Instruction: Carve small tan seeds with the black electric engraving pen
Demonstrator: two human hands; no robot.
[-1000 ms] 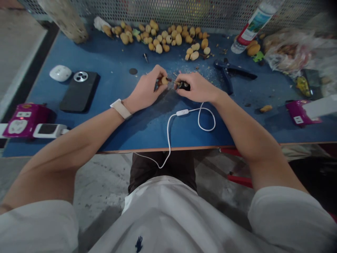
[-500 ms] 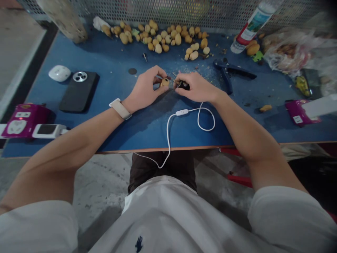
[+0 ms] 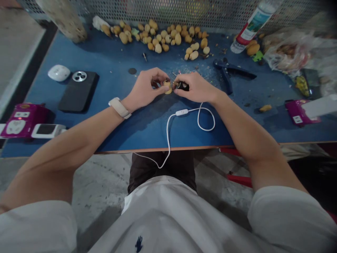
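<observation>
My left hand (image 3: pixel 144 88) pinches a small yellow-tan gourd (image 3: pixel 167 88) between thumb and fingers, just above the blue table. Facing it from the right, my right hand (image 3: pixel 197 87) is closed around a small black rotary tool (image 3: pixel 183 85), its metal tip pointing at the gourd. Whether the tip touches the gourd is too small to tell. A white cord with an inline switch (image 3: pixel 181 112) runs from under my right hand over the table's front edge. Pale crumbs lie behind the right hand.
Many small gourds (image 3: pixel 158 38) line the back by a perforated metal screen (image 3: pixel 221 17). Dark blue pliers (image 3: pixel 225 75) lie right, near a bottle (image 3: pixel 250 30) and a plastic bag (image 3: pixel 289 52). A phone (image 3: pixel 79 93), white case (image 3: pixel 59 73) and purple socket block (image 3: pixel 26 119) sit left.
The gourd has turned in my left fingers and moved slightly right and down, so its dark hole no longer faces up. My right hand has barely shifted left.
</observation>
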